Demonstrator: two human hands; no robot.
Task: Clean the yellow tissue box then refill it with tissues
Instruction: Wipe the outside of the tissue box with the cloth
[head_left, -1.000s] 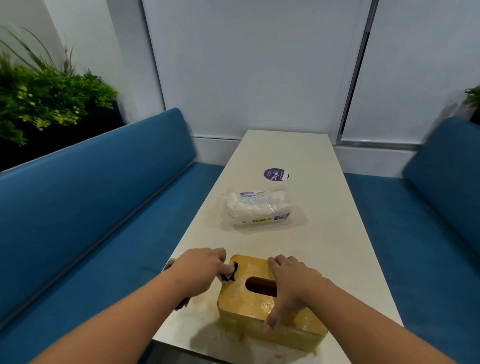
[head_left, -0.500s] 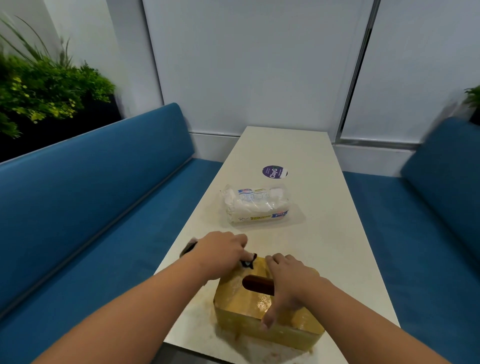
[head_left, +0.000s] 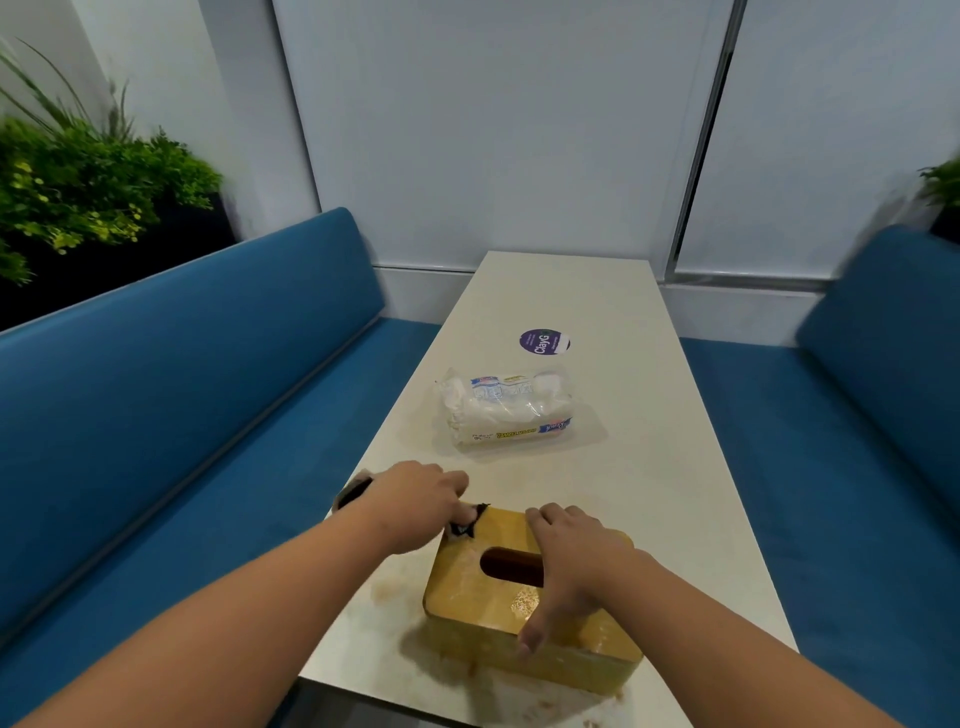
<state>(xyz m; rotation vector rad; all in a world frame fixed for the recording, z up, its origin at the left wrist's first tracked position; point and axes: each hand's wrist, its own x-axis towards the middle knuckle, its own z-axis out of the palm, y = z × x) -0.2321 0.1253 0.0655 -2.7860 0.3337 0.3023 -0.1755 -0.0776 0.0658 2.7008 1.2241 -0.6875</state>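
Left hand grip clamped on dark cloth (partly hidden), right hand grip steadying yellow tissue box

The yellow rectangular tissue box sits at the table's near edge. The clear plastic pack of white tissues lies behind it, mid-table toward the left edge. The round purple sticker lies farther behind.

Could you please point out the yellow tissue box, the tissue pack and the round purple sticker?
yellow tissue box (head_left: 467, 587): head view, top face.
tissue pack (head_left: 511, 410): head view, wrapper middle.
purple sticker (head_left: 543, 342): head view, centre.
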